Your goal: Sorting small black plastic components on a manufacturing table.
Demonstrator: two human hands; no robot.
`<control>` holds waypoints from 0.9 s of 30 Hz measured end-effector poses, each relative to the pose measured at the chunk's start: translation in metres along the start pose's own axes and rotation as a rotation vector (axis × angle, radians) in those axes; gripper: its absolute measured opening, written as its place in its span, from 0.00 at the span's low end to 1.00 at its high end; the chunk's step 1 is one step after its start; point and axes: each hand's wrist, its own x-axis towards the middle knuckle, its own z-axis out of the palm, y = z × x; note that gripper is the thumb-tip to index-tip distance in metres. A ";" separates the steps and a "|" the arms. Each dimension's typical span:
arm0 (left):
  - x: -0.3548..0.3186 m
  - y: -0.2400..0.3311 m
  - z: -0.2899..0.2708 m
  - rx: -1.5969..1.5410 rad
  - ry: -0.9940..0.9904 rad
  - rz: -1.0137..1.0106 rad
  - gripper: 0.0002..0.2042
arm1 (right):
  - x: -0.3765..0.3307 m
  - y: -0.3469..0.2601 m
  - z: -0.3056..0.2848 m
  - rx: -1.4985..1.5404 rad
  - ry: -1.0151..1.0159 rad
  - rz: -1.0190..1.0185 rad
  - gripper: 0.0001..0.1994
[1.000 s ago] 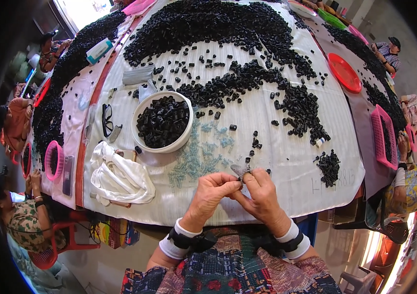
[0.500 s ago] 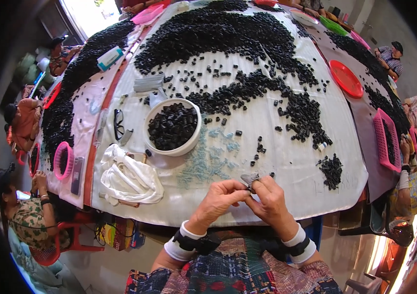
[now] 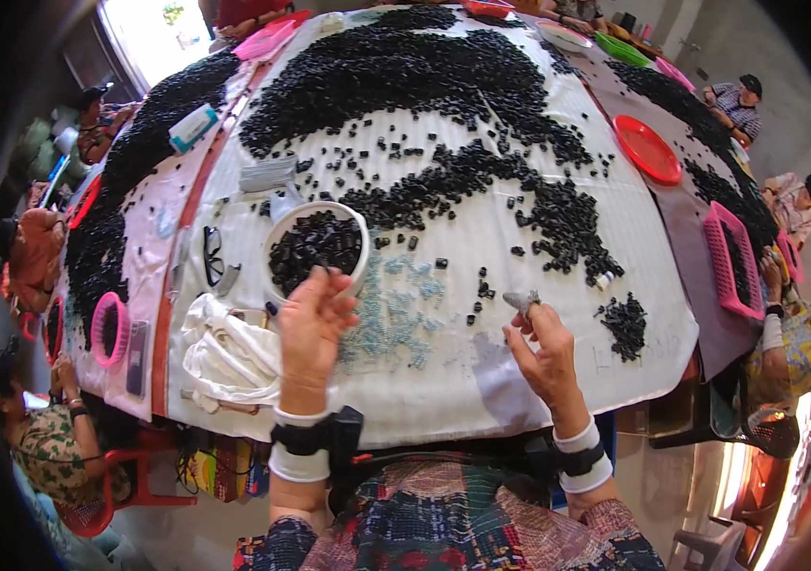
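A small grey part (image 3: 522, 302) sits pinched between the thumb and fingertips of the right hand (image 3: 546, 349), a little right of the frame's centre, lifted just above the white cloth-covered table (image 3: 444, 390). The remaining fingers of that hand curl loosely inward. The left hand (image 3: 312, 324), left of centre, hovers at the near rim of a white bowl (image 3: 317, 249) filled with small black pieces; its fingers are spread and half open, and whether they carry anything cannot be told. A scatter of pale blue-grey parts (image 3: 394, 314) lies on the cloth between the two hands. Just left of the left hand rests a crumpled white bag (image 3: 229, 352), with a pair of glasses (image 3: 212, 257) above it. A large heap of black pieces (image 3: 405, 71) fills the upper middle of the frame.
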 end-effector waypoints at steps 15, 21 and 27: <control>-0.029 -0.035 0.010 0.039 -0.136 -0.161 0.10 | 0.051 0.050 0.037 -0.263 -0.160 -0.116 0.17; -0.035 -0.053 0.013 0.096 -0.240 -0.355 0.11 | 0.082 0.024 0.073 -0.298 -0.215 -0.226 0.16; -0.043 -0.058 0.009 0.151 -0.229 -0.413 0.10 | 0.087 0.036 0.106 -0.397 -0.297 -0.263 0.14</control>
